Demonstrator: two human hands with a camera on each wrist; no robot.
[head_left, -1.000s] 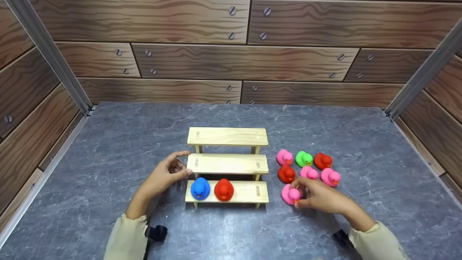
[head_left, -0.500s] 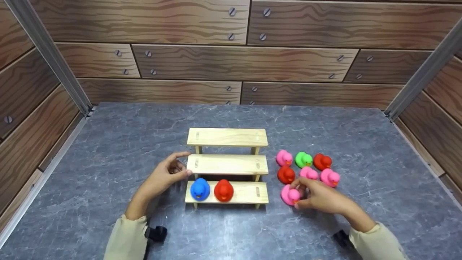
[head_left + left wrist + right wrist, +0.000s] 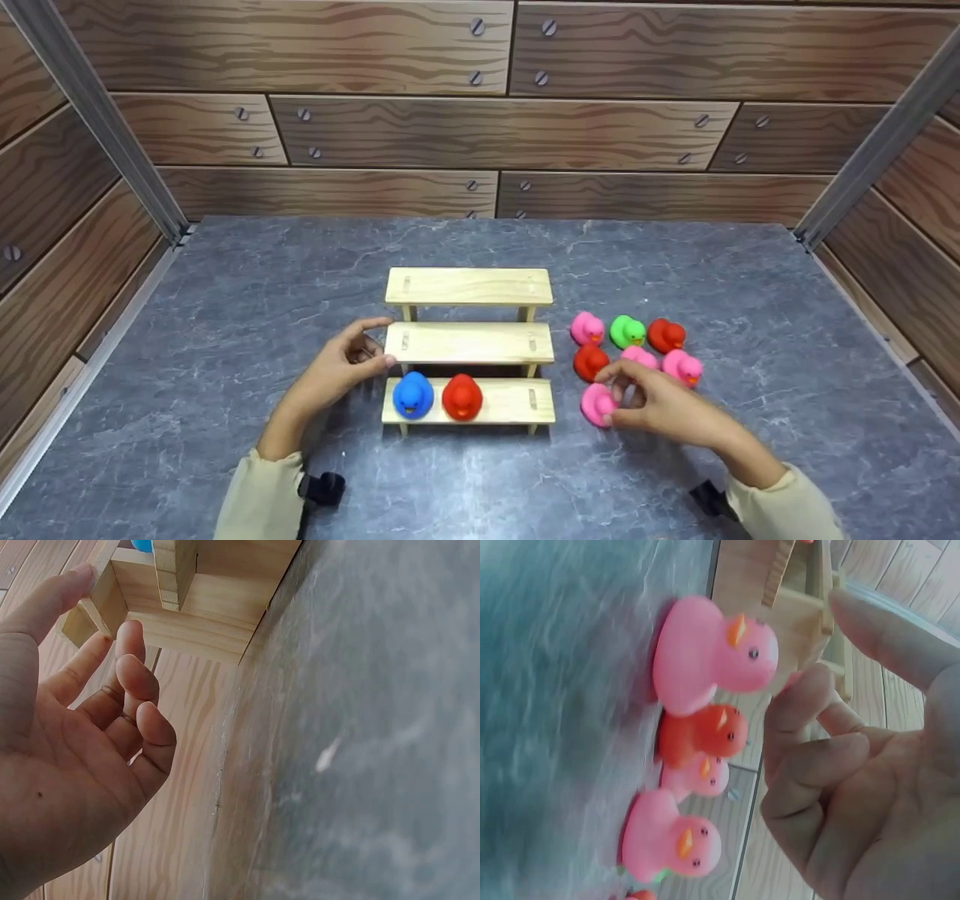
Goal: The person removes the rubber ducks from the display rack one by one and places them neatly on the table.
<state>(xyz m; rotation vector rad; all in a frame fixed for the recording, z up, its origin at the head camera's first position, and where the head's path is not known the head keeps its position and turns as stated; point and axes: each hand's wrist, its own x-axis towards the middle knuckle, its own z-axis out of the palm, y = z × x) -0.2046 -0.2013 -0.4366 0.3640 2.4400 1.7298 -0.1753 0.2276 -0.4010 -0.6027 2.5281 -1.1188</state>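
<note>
A wooden three-step stand [image 3: 470,343] is on the grey table. My left hand [image 3: 335,367] grips the left end of its middle step between thumb and index finger; the other fingers curl loosely, as the left wrist view shows. On the lowest step sit a blue rubber duck [image 3: 412,395] and a red rubber duck [image 3: 462,397]. My right hand [image 3: 664,405] is beside and partly over the nearest pink rubber duck [image 3: 597,405]. In the right wrist view, thumb and index finger are apart with nothing between them, and that pink duck [image 3: 697,652] stands upright on the table.
Right of the stand is a group of ducks: pink [image 3: 586,328], green [image 3: 627,331], red [image 3: 666,335], another red [image 3: 590,363], and two more pink ones, including one at the right [image 3: 682,367]. Wood-patterned walls [image 3: 480,131] enclose the table.
My right hand's index finger and thumb have shifted slightly up and left over the nearest pink duck. My left hand stays at the stand. The whole head view has shifted a little.
</note>
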